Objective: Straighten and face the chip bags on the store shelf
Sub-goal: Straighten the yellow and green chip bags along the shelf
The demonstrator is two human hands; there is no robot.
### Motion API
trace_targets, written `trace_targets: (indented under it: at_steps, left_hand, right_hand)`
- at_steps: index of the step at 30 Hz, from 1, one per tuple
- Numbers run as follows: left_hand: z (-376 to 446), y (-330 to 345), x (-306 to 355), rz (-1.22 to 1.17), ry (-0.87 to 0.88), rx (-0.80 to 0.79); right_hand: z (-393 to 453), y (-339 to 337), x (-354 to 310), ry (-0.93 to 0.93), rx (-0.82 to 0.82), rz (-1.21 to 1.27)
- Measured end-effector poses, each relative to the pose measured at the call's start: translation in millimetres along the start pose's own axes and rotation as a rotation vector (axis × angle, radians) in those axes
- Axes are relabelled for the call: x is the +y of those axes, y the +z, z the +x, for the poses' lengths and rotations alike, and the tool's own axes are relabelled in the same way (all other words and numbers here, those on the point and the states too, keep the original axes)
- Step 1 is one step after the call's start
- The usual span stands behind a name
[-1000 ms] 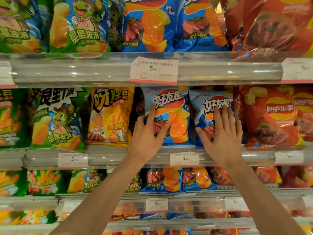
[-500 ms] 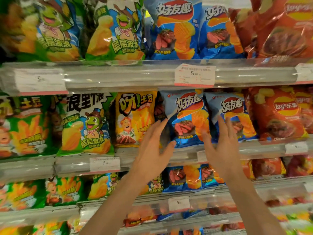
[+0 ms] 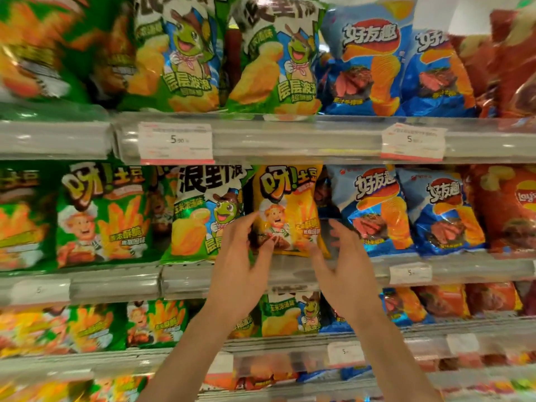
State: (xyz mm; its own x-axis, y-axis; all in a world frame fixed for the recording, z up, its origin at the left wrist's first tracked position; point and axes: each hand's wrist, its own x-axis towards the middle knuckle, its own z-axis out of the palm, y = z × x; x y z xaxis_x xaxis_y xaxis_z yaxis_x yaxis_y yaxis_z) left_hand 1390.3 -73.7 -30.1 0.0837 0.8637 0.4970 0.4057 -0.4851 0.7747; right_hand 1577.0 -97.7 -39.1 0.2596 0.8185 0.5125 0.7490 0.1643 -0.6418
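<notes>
Far left of the frame, top and middle shelves: I see green and orange bags smeared by blur, print unreadable, cut off by the frame edge.

Middle shelf point(image 3: 116, 281), left of centre: green fries bag point(image 3: 101, 216), glossy film, cartoon chef, standing upright. Next to it, a green frog bag point(image 3: 200, 216), puffy and crinkled; its lower right corner is hidden behind my left hand.

Centre: yellow bag point(image 3: 290, 207), shiny foil, pillow-shaped, upright on the middle shelf between the frog bag and the first blue bag point(image 3: 371, 207). My left hand point(image 3: 243, 265) has fingers loosely curled at the bag's lower left edge, thumb against the front; whether it pinches the film I cannot tell. My right hand point(image 3: 345, 265) sits at the lower right corner, fingers spread and half-bent, thumb touching the bottom edge; the grip is wide, nothing clasped. Both hands are motion-blurred, and the gap behind the yellow bag's right edge is dark.

Right of centre: two blue bags with ridged-chip print side by side, the second blue bag point(image 3: 441, 213) tilted a little, wrinkled foil catching light. Far right: red bag point(image 3: 510, 210), partly cut off.

Clear plastic rail strips front each shelf, carrying white price tags point(image 3: 176, 143); only "5" reads clearly. Lower shelves hold more bags, partly hidden by my forearms and blurred.
</notes>
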Motion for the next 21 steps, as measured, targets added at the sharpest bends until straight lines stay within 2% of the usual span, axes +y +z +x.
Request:
trace_targets:
  at_steps: [6, 9, 12, 21]
  left_hand:
    - [27, 14, 8, 0.070, -0.046, -0.045]
    - [39, 23, 14, 0.058, -0.109, -0.085]
    - [45, 29, 16, 0.059, -0.100, -0.094]
    - [42, 28, 6, -0.143, -0.137, -0.011]
  right_hand:
    - [45, 10, -4, 0.069, -0.055, 0.041]
    - [68, 12, -1, 0.149, -0.189, 0.176]
    - [80, 15, 1, 0.230, -0.314, 0.321]
    - [80, -7, -6, 0.194, -0.121, 0.357]
